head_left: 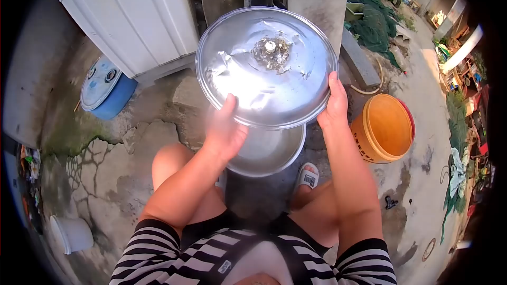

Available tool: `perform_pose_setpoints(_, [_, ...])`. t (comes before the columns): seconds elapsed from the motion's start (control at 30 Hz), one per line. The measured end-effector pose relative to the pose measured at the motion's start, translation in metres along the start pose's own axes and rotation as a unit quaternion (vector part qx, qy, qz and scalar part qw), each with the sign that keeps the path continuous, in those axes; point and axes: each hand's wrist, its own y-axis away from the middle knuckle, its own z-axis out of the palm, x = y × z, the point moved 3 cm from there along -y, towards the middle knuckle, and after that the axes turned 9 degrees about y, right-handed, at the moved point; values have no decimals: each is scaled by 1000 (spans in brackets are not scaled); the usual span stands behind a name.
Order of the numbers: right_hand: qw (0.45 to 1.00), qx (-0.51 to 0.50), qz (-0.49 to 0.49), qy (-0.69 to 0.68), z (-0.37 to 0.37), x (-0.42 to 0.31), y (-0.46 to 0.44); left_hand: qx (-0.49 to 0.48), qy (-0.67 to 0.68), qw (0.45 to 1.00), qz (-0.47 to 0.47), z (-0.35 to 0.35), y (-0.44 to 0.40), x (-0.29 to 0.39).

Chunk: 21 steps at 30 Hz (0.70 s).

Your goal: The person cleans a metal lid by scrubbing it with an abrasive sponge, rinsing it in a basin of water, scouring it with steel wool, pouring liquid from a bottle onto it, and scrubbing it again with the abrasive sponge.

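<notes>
The left hand [226,133] and right hand [334,106] clamp the metal lid [267,69] at either side of its rim, probably to balance its width. It is held above the basin [272,153], partly hiding it.

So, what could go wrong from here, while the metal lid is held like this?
The lid may slip, since the hands hold it only near its rim; it could drop onto the basin beneath or the right sandal. Also, the rough metal around the knob might scratch skin.
</notes>
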Motion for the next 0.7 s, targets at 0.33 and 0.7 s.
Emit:
perform_pose_setpoints(0.33, [950,142,1,276,-28,22,-22,-12,-150,989,8,15,-8,68])
perform_pose_setpoints(0.7, [907,-203,-90,357,47,-10,33,36,-346,935,-64,-10,-14,81])
